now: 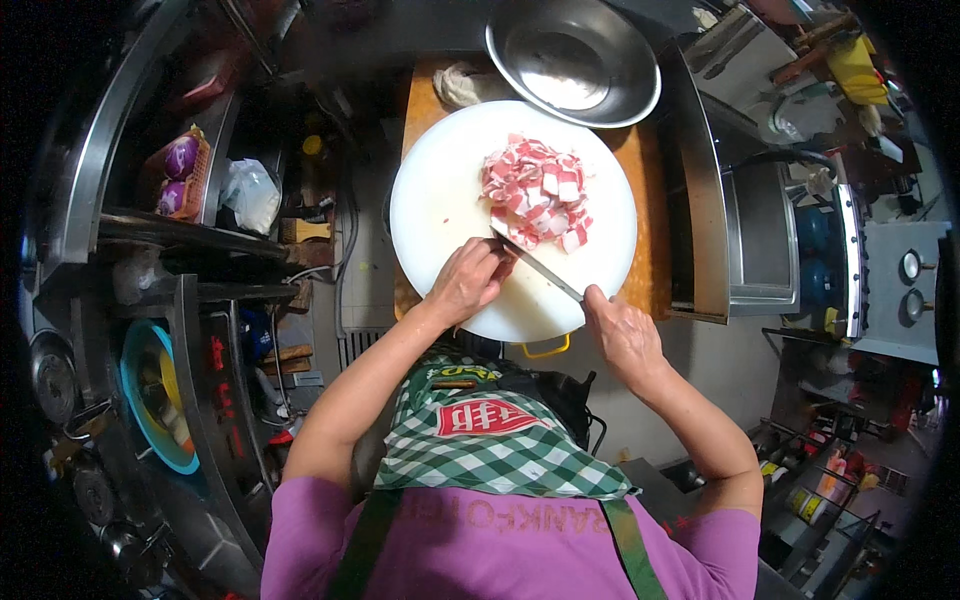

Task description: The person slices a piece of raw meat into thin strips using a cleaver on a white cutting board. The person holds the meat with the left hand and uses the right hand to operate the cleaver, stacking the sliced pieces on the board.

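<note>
A pile of sliced raw red-and-white meat (534,187) lies on a round white cutting board (442,172). My right hand (624,334) is closed around the handle of a kitchen knife (544,270), at the board's front right. The blade slants up and left across the board, its tip just below the pile's left side. My left hand (466,276) is at the front left of the board with bent fingers against or right beside the blade near its tip. Whether those fingers pinch the blade or a scrap of meat is hidden.
A steel bowl (570,67) stands behind the board, overlapping its far edge. A crumpled cloth (459,84) lies on the wooden block (652,225) underneath. Steel shelving at left holds a basket of purple onions (180,161) and a plastic bag (251,195). A steel sink (761,225) is at right.
</note>
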